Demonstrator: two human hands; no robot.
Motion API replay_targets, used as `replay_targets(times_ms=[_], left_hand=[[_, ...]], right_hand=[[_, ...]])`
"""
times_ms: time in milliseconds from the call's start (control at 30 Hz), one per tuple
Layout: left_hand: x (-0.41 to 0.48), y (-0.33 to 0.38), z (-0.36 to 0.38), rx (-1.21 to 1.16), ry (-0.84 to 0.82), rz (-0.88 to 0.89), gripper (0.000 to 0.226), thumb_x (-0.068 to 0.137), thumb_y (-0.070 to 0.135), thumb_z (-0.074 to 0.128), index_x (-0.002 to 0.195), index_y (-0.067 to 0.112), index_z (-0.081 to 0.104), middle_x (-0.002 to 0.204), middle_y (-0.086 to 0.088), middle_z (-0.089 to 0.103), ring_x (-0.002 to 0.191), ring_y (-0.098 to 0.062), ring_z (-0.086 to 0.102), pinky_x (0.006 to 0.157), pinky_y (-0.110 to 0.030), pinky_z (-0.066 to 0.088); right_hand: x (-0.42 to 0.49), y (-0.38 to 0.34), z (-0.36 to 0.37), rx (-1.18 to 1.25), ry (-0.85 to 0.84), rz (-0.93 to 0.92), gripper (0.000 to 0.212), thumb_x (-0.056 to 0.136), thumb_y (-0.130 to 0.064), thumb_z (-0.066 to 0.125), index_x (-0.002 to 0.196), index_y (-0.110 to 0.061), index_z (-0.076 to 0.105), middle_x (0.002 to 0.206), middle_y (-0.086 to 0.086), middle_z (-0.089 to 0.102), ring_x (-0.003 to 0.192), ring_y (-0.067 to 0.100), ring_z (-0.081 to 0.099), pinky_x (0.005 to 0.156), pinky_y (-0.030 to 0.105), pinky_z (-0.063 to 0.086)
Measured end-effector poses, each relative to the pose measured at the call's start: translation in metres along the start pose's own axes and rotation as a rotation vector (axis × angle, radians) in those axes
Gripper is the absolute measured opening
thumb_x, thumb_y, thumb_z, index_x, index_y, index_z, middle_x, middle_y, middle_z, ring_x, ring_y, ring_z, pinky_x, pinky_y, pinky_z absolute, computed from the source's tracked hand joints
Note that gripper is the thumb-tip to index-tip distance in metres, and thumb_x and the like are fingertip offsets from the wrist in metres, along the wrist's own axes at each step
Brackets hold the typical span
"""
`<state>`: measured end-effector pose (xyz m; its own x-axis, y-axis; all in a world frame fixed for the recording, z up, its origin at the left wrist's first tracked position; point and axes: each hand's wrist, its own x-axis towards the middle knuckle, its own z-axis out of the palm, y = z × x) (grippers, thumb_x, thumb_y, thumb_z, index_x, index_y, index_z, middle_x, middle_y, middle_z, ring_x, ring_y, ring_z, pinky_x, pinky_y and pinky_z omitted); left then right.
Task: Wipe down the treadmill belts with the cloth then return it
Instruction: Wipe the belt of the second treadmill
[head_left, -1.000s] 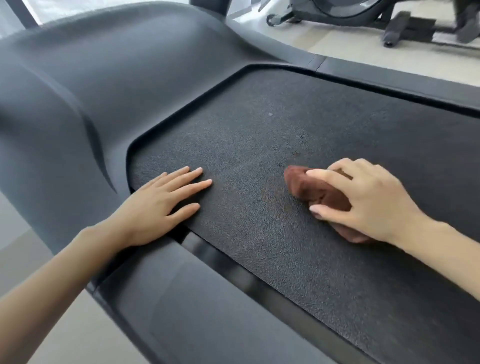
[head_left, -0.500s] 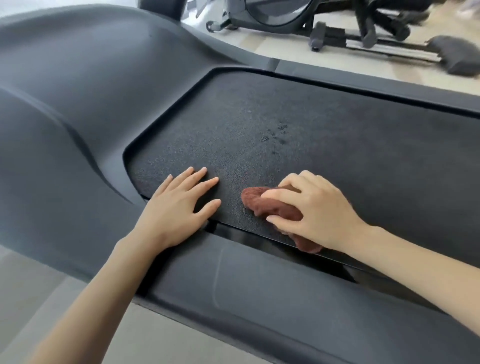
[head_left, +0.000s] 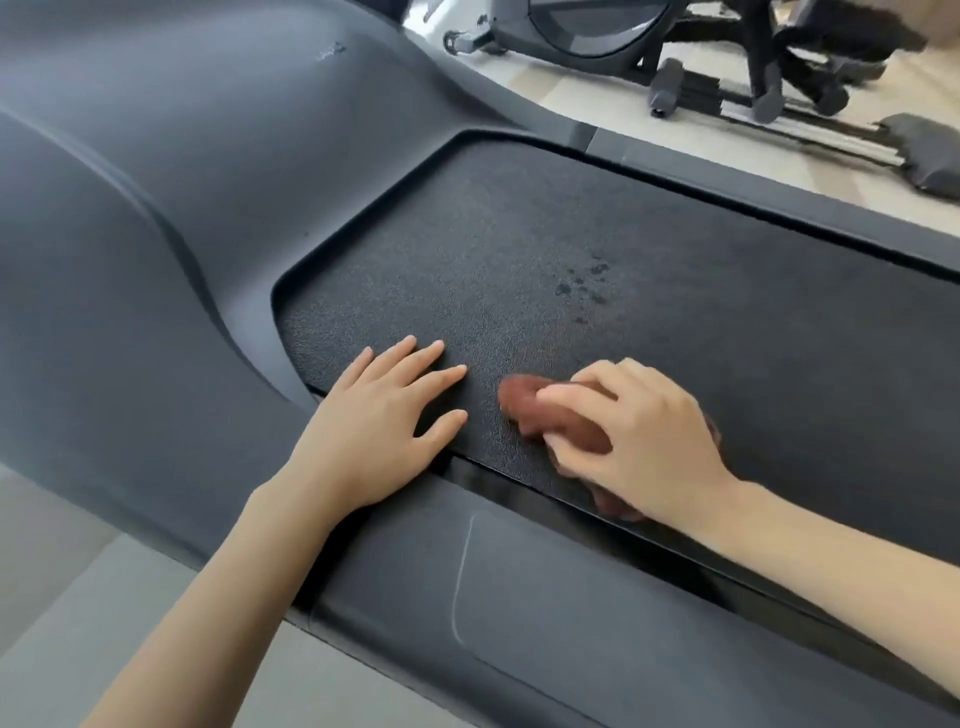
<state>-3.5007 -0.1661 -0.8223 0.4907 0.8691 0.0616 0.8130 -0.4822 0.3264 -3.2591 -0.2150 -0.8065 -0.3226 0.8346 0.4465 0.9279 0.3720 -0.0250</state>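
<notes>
The black textured treadmill belt (head_left: 649, 270) fills the middle of the head view. My right hand (head_left: 639, 441) grips a bunched brown cloth (head_left: 524, 405) and presses it on the belt near its close edge; part of the cloth pokes out left of my fingers and a bit shows under my wrist. My left hand (head_left: 379, 431) lies flat, fingers spread, on the belt's near left corner, just left of the cloth. A few dark wet spots (head_left: 582, 280) sit on the belt beyond the hands.
The grey motor cover (head_left: 182, 182) rises at the left. A grey side rail (head_left: 519, 613) runs along the near edge and another (head_left: 779, 187) along the far edge. An exercise machine (head_left: 701, 57) stands on the pale floor behind.
My right hand slid the cloth left and toward the near edge of the belt, close to my left hand. The left hand stayed flat on the belt corner. The camera view shifted.
</notes>
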Motion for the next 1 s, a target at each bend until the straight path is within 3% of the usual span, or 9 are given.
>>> replay_targets(times_ms=[133, 267, 367, 433, 600, 700, 767, 933, 1000], left_hand=[[-0.002, 0.003, -0.003, -0.021, 0.021, -0.013, 0.051, 0.092, 0.056, 0.025, 0.141, 0.043, 0.031, 0.153, 0.017, 0.018, 0.144, -0.006, 0.006, 0.118, -0.032, 0.0], [-0.003, 0.006, -0.004, -0.03, 0.049, -0.043, 0.055, 0.085, 0.053, 0.026, 0.138, 0.041, 0.038, 0.151, 0.017, 0.025, 0.142, -0.005, 0.015, 0.118, -0.031, 0.007], [0.0, 0.005, -0.006, -0.066, 0.106, -0.083, 0.059, 0.084, 0.055, 0.025, 0.133, 0.034, 0.048, 0.146, 0.013, 0.037, 0.139, -0.006, 0.025, 0.116, -0.032, 0.017], [0.002, 0.005, -0.006, -0.064, 0.125, -0.1, 0.065, 0.08, 0.057, 0.022, 0.132, 0.03, 0.051, 0.144, 0.011, 0.04, 0.138, -0.009, 0.029, 0.114, -0.032, 0.021], [0.002, 0.007, -0.008, -0.023, 0.153, -0.142, 0.063, 0.082, 0.053, 0.026, 0.13, 0.022, 0.055, 0.141, 0.003, 0.046, 0.135, -0.017, 0.037, 0.112, -0.042, 0.03], [-0.001, 0.007, -0.008, 0.023, 0.17, -0.165, 0.06, 0.084, 0.049, 0.028, 0.128, 0.02, 0.057, 0.138, 0.0, 0.05, 0.132, -0.02, 0.042, 0.109, -0.042, 0.033], [-0.003, 0.008, -0.007, 0.038, 0.183, -0.187, 0.059, 0.084, 0.046, 0.029, 0.127, 0.018, 0.058, 0.137, -0.001, 0.051, 0.131, -0.02, 0.043, 0.109, -0.039, 0.032], [-0.001, 0.009, -0.006, 0.022, 0.213, -0.231, 0.046, 0.084, 0.03, 0.045, 0.125, 0.014, 0.06, 0.135, -0.003, 0.054, 0.129, -0.021, 0.046, 0.109, -0.033, 0.029], [-0.001, 0.011, -0.006, 0.033, 0.218, -0.241, 0.045, 0.083, 0.028, 0.047, 0.124, 0.013, 0.061, 0.133, -0.003, 0.055, 0.127, -0.022, 0.048, 0.107, -0.034, 0.031]], right_hand=[[0.011, 0.054, 0.0, 0.068, -0.01, -0.042, 0.029, 0.078, -0.044, 0.055, 0.099, -0.033, 0.071, 0.088, -0.004, 0.065, 0.077, 0.022, 0.06, 0.067, 0.031, 0.05], [0.074, 0.157, 0.022, -0.193, -0.048, 0.44, 0.033, 0.085, -0.047, 0.055, 0.113, -0.031, 0.065, 0.103, 0.008, 0.065, 0.098, 0.035, 0.06, 0.075, 0.039, 0.048], [0.126, 0.18, 0.039, -0.155, -0.105, 0.696, 0.037, 0.087, -0.045, 0.055, 0.118, -0.026, 0.062, 0.116, 0.018, 0.063, 0.107, 0.041, 0.056, 0.085, 0.042, 0.046], [0.146, 0.151, 0.051, -0.134, -0.108, 0.59, 0.035, 0.087, -0.045, 0.054, 0.115, -0.026, 0.063, 0.112, 0.015, 0.064, 0.105, 0.039, 0.057, 0.082, 0.039, 0.045], [0.095, 0.048, 0.042, 0.062, -0.028, -0.016, 0.026, 0.079, -0.047, 0.056, 0.097, -0.032, 0.069, 0.087, -0.002, 0.063, 0.079, 0.023, 0.06, 0.065, 0.028, 0.04], [0.058, 0.053, 0.025, 0.239, -0.081, -0.257, 0.029, 0.077, -0.049, 0.055, 0.096, -0.033, 0.069, 0.085, -0.006, 0.063, 0.074, 0.017, 0.057, 0.068, 0.028, 0.045], [0.068, 0.086, 0.025, 0.177, -0.078, -0.162, 0.032, 0.077, -0.052, 0.052, 0.098, -0.035, 0.069, 0.086, -0.005, 0.064, 0.079, 0.02, 0.061, 0.07, 0.03, 0.047], [0.142, 0.174, 0.05, -0.097, -0.093, 0.5, 0.034, 0.087, -0.044, 0.056, 0.114, -0.025, 0.064, 0.109, 0.017, 0.063, 0.103, 0.04, 0.057, 0.081, 0.042, 0.046], [0.151, 0.156, 0.059, -0.112, -0.088, 0.515, 0.036, 0.087, -0.044, 0.055, 0.114, -0.022, 0.064, 0.109, 0.018, 0.063, 0.102, 0.041, 0.057, 0.082, 0.042, 0.045]])
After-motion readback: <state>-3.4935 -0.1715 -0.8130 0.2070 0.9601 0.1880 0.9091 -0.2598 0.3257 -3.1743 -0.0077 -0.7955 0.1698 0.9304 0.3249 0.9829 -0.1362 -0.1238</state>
